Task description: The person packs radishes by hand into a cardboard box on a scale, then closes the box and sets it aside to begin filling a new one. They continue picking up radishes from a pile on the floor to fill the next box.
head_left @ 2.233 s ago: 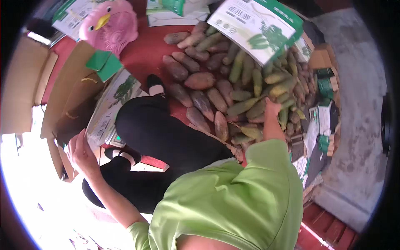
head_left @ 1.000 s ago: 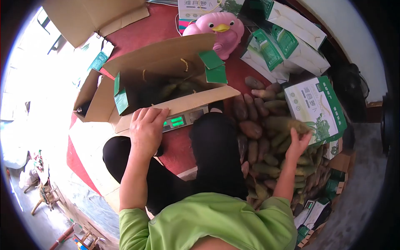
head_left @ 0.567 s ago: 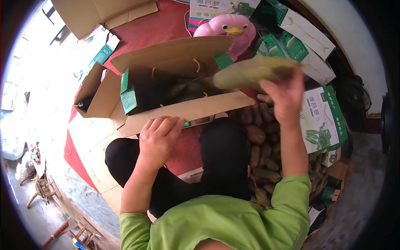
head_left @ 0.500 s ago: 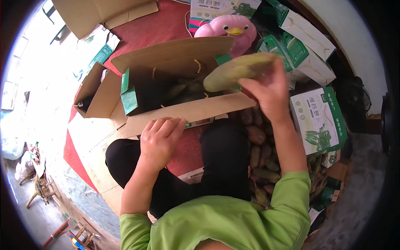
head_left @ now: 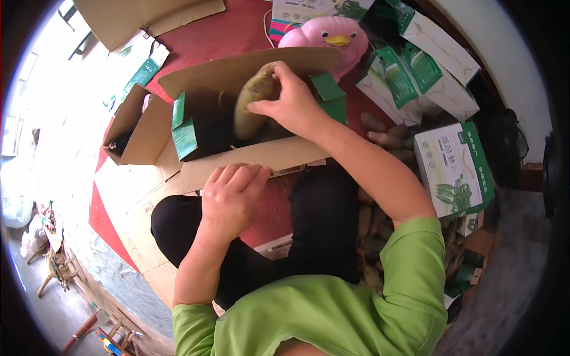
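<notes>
Open brown cardboard box with green end flaps [head_left: 285, 153]: landmark. Right hand [head_left: 292, 102]: above its opening, gripping one long green-brown root vegetable [head_left: 252, 110], upper end tilted toward the hand. Left hand [head_left: 233, 199]: fingers at the box's near flap. Pink plastic bird-faced item [head_left: 314, 35]: behind the box. Heap of green and reddish-brown roots [head_left: 371, 228]; white-and-green printed carton [head_left: 451, 169]: both to its right.
</notes>
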A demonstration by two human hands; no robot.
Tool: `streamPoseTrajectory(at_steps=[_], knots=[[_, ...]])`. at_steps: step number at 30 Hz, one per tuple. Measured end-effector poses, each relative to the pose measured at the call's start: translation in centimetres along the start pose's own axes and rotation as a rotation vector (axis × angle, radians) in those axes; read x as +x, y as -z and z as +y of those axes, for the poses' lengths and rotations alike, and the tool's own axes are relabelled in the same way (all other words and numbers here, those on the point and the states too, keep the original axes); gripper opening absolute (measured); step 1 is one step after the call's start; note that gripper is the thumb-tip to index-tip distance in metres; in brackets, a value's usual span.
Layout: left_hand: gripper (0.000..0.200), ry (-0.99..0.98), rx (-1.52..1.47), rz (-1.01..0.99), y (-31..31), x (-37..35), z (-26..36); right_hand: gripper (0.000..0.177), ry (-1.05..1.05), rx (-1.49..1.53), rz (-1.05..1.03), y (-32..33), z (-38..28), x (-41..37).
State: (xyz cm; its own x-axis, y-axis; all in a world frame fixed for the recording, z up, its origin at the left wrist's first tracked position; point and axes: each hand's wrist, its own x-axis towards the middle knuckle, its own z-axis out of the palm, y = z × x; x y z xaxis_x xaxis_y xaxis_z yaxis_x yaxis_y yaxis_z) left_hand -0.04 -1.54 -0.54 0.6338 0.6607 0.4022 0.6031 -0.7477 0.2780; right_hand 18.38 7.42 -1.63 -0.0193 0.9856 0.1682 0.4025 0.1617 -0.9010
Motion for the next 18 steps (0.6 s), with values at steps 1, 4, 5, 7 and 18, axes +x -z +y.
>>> streamPoseTrajectory(at_steps=[1,4,5,7,18], knots=[[0.027,-0.004,0.014,0.016,-0.1,0.1,-0.1,0.048,-0.031,0.137,-0.005,-0.7,1.6,0.4],[0.022,0.025,0.049,0.014,0.0,0.2,0.1,0.048,-0.012,-0.228,-0.046,0.1,3.1,0.4],[0.022,0.032,0.035,0.016,-0.1,0.2,0.1,0.048,-0.045,-0.239,-0.027,1.0,2.8,-0.4],[0.023,0.046,0.009,0.015,-0.1,0.3,0.1,0.039,0.023,-0.103,-0.095,3.6,1.1,-1.4],[0.027,0.080,0.000,0.050,-0.9,0.8,1.0,0.016,-0.377,0.169,0.698,11.1,10.8,-21.0]])
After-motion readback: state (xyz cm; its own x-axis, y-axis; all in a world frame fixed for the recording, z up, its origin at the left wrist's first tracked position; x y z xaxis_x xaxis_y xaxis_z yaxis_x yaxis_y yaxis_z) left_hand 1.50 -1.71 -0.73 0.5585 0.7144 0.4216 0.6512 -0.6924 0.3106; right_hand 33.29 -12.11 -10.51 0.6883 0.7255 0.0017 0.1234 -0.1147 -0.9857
